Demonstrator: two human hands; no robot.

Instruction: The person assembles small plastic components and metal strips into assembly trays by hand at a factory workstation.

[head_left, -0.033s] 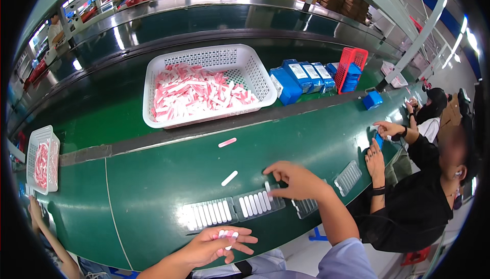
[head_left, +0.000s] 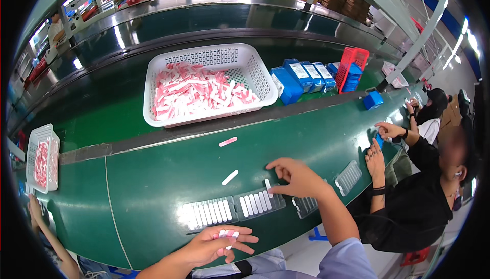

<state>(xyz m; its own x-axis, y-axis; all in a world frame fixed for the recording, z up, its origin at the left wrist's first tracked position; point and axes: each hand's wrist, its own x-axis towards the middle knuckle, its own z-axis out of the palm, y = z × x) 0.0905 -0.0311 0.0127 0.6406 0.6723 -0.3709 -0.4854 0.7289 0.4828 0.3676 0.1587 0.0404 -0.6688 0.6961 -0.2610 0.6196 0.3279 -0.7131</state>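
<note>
Palm up near the table's front edge, my left hand (head_left: 217, 243) curls loosely around a small bunch of nail files (head_left: 228, 234), short pink-and-white strips with rounded ends. My right hand (head_left: 296, 179) hovers over the right end of a clear slotted tray (head_left: 279, 203), thumb and index finger spread apart. Beside the thumb tip, a white nail file (head_left: 268, 184) stands out past the tray's far edge; whether the thumb touches it I cannot tell. White files lie side by side in this tray and in the adjoining clear tray (head_left: 191, 218) to its left.
Farther out lie a loose white file (head_left: 230, 177) and a pink one (head_left: 228, 142). A white basket (head_left: 263, 82) heaped with files stands behind them, blue packs (head_left: 289, 85) and a red basket (head_left: 352, 59) to its right. A co-worker's hands (head_left: 375, 164) work at the right.
My right index finger has risen slightly away from the tray. My left hand and the files in it look unmoved.
</note>
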